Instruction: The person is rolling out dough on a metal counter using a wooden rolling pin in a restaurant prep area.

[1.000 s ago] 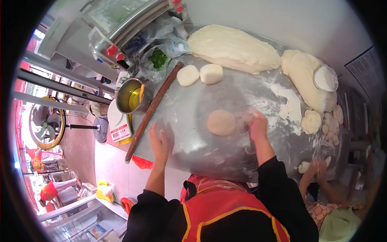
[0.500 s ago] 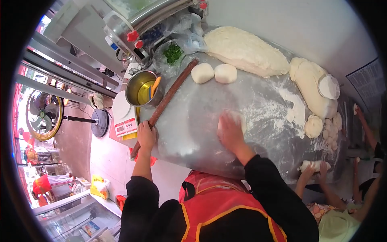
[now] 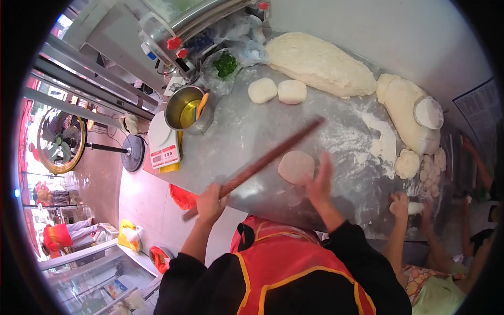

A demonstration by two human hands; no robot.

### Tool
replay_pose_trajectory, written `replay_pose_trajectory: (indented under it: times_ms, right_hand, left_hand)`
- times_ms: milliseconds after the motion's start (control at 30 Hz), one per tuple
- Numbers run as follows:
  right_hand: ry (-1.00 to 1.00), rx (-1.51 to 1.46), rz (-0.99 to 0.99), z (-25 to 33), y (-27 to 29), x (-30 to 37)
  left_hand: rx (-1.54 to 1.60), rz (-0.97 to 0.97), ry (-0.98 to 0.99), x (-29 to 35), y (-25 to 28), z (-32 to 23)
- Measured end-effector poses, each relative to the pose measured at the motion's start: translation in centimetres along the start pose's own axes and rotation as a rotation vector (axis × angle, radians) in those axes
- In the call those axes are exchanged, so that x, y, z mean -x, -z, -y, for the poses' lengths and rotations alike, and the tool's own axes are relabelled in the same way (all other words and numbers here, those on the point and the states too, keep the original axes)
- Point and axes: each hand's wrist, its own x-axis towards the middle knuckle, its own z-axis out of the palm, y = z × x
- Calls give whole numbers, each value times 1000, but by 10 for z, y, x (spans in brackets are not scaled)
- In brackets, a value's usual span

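Observation:
My left hand [image 3: 211, 203] is wrapped round one end of a long brown wooden rolling pin [image 3: 273, 150], which slants up to the right across the metal table. Under the pin's middle stretch, just on its near side, lies a flattened round of dough [image 3: 296, 167]. My right hand [image 3: 321, 181], slightly blurred, is beside the right edge of that round with its fingers spread; it holds nothing. Two plump dough pieces [image 3: 262, 91] sit farther back on the table.
Large dough masses [image 3: 321, 63] line the back, with a white bowl [image 3: 429, 112] on the right one. Loose flour [image 3: 380, 139] covers the table's right side. At left stand a metal pot [image 3: 185, 111] of yellow liquid and a scale [image 3: 164, 142]. A co-worker's hands [image 3: 400, 205] handle dough at right.
The rolling pin has swung from the table's left side over toward the dough round. My right hand has lifted off the round and moved right, its fingers spreading.

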Motion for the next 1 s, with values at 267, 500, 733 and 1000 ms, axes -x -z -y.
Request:
replay_pose_trajectory:
  times_ms: [267,500,733,1000]
  right_hand:
    - [299,531,655,-71,110,-28]
    - [226,599,328,-63,54,-84]
    - [312,670,75,-64,-11,-221]
    - [279,434,421,-65,66,-48]
  left_hand:
    - [-9,156,-413,-34,-18,-81]
    - [-122,-205,-131,-61,-56,-82]
    - [-199,-191,-61,-219,-47,-73]
    - [-101,-18,-181,-41,-54,-69]
